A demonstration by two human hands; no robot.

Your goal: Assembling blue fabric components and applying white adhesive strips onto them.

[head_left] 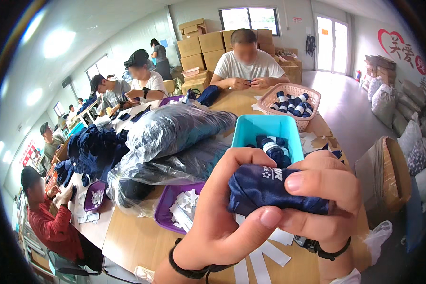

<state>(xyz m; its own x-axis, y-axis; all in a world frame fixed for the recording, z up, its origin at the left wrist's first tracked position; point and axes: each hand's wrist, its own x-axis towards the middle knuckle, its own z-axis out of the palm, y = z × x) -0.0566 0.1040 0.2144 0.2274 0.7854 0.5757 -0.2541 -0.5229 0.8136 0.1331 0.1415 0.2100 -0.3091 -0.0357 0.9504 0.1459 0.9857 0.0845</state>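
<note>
Close in front of me, a rolled bundle of shiny navy cloth (251, 191) with a white paw print and lettering is held level between both hands. My left hand (213, 222) curls round its left end, thumb below and index finger over the top. My right hand (324, 194) grips the right end, its fingers bent across the front. Just behind, a turquoise bin (244, 128) holds navy rolls with white paper bands (272, 146). White paper strips (272, 254) lie on the table under my hands, and a purple tray (162, 208) of white labels stands to the left.
A pink basket (312, 97) of banded rolls stands beyond the bin. Large plastic-wrapped bundles (170, 132) and a navy cloth heap (97, 146) fill the left of the table (137, 236). Several people work around it, one (246, 61) directly opposite. Cardboard boxes (210, 42) are stacked behind.
</note>
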